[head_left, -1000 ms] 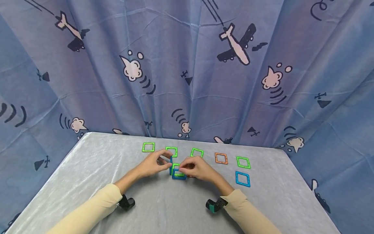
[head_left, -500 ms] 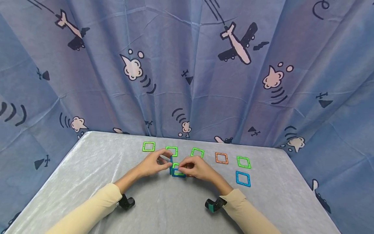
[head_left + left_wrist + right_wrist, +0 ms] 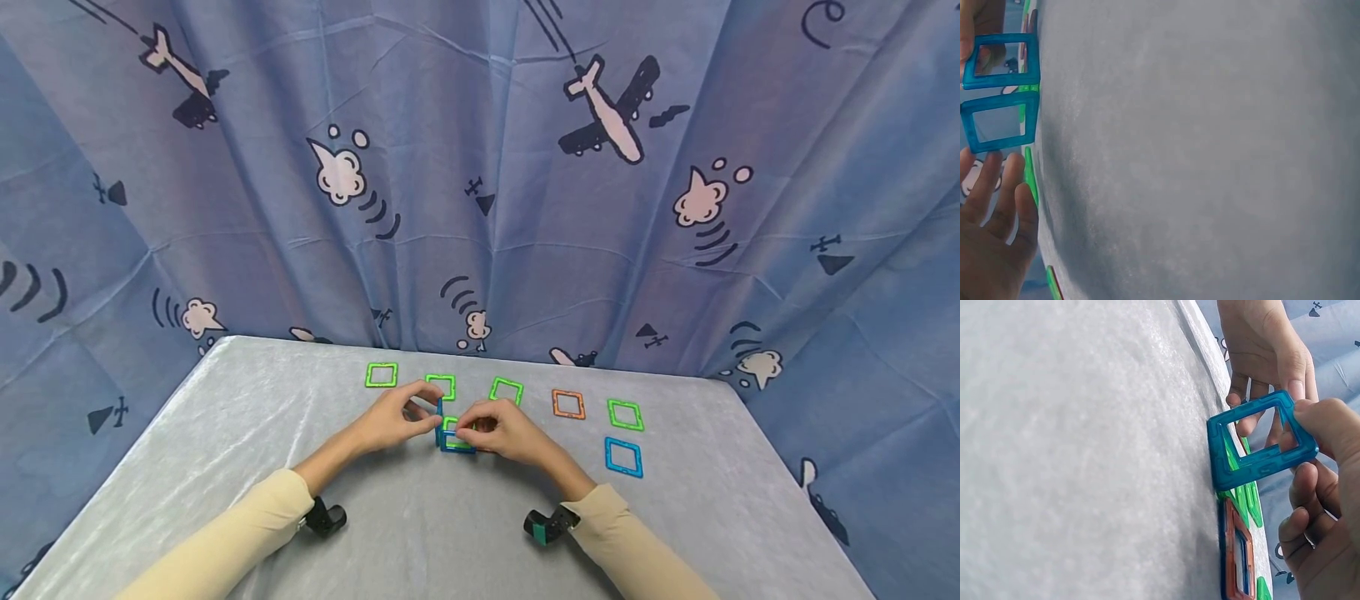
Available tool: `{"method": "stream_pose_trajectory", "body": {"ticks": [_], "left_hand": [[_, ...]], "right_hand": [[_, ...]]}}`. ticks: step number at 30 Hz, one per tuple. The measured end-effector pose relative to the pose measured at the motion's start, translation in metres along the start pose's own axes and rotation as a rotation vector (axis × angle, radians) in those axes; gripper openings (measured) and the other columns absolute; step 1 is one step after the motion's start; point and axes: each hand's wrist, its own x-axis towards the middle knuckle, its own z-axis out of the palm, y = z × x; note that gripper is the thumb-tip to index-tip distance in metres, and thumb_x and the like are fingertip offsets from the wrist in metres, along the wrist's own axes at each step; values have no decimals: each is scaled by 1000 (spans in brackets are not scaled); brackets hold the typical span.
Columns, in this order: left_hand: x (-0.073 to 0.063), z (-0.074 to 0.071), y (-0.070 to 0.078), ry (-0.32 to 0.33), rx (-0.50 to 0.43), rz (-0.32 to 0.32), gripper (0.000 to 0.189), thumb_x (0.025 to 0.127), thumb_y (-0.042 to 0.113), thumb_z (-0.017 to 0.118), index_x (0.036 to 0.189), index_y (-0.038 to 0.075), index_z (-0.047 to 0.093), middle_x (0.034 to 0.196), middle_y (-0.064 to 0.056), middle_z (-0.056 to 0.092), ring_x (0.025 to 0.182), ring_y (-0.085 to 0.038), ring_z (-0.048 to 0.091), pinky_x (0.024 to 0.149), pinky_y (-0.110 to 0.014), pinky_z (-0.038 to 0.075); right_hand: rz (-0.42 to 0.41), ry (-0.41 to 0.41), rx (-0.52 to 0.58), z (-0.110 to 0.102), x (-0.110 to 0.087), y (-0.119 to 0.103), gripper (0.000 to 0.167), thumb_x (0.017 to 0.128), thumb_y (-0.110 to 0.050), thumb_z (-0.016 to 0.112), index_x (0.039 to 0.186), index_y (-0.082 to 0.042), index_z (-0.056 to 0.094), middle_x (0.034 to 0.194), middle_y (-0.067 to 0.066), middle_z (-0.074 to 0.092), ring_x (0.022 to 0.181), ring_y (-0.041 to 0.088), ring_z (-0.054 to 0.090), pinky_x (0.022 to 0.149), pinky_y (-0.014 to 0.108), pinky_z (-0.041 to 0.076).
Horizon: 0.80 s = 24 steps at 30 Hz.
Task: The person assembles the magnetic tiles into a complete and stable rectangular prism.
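two blue frames on edge, one in each hand

the left blue frame (image 3: 439, 435) stands upright near the middle of the table (image 3: 375, 533); the right blue frame (image 3: 457, 450) stands just beside it, turned at an angle. we cannot tell whether their edges touch. the left hand (image 3: 392, 423) grips its frame between thumb and fingers, and the right hand (image 3: 506, 429) pinches the other near its top.

to join them well, we would hold the left one steady, line up the facing edges and nudge only the right one; a tilt could topple both.

just behind sits a low green frame (image 3: 450, 420), its pose unclear to us, and toward the table's right edge a low orange frame (image 3: 1230, 550).

along the far edge we see, from left to right, a first green frame (image 3: 368, 375), a second green frame (image 3: 453, 387), a third green frame (image 3: 507, 382), another orange frame (image 3: 567, 392) and a last green frame (image 3: 624, 402). a spare blue frame (image 3: 624, 473) lies nearer us, toward the right edge.
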Motion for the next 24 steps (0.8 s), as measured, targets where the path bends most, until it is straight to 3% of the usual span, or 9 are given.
{"method": "stream_pose_trajectory", "body": {"ticks": [7, 13, 19, 24], "left_hand": [[-1, 0, 1, -1, 4, 2, 38, 98, 16, 72, 128, -3, 60, 121, -17, 65, 93, -24, 70, 77, -35, 57], [0, 1, 2, 0, 2, -1, 37, 98, 13, 71, 129, -3, 59, 121, -20, 64, 94, -27, 70, 78, -36, 57], [-1, -2, 2, -2, 4, 4, 37, 98, 15, 72, 128, -3, 60, 120, -15, 65, 94, -23, 70, 79, -35, 57], [-2, -2, 2, -3, 5, 17, 38, 97, 16, 72, 128, -3, 60, 120, -14, 65, 93, -21, 70, 78, -35, 57]], "right_hand": [[7, 22, 7, 3, 0, 2, 6, 95, -6, 74, 98, -6, 79, 82, 2, 68, 61, 16, 54, 54, 24, 44], [27, 14, 25, 2, -1, -13, 6, 94, 2, 71, 98, 5, 76, 81, 13, 67, 60, 28, 55, 52, 23, 43], [14, 16, 30, 0, -4, 2, 7, 94, -8, 75, 98, -5, 79, 84, 1, 68, 63, 14, 59, 54, 26, 49], [7, 9, 3, -4, -8, 5, 7, 93, -12, 78, 99, -9, 79, 86, -4, 68, 69, 11, 62, 60, 28, 52]]}}
